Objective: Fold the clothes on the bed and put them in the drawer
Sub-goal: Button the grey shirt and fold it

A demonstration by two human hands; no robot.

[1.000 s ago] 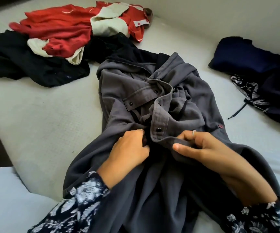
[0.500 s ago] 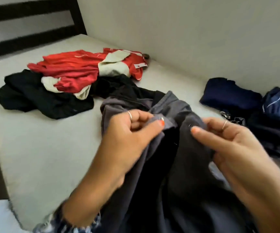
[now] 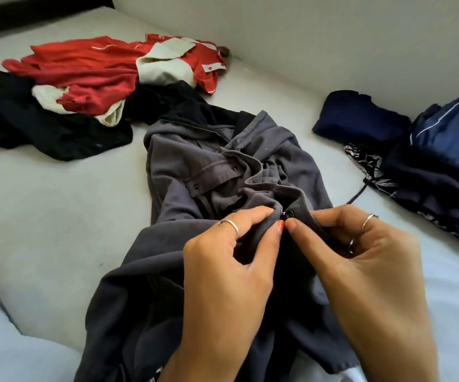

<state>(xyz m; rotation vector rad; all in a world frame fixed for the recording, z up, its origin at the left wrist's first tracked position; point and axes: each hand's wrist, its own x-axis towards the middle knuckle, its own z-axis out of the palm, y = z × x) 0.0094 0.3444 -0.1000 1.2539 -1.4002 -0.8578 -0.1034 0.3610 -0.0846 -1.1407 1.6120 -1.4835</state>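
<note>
Lowered again, both hands (image 3: 286, 260) pinch grey shirt (image 3: 195, 172) between clothes piles.

Pale bed (image 3: 44, 205) with a bare mattress surface, running up to a light wall. Lying directly on it: a crumpled grey shirt (image 3: 195, 172) in the middle; a black garment (image 3: 44, 128) far left, touching a red and cream garment (image 3: 90, 75) heaped partly over it; at right, well apart, a pile of navy clothes (image 3: 415, 144) near the wall.
</note>
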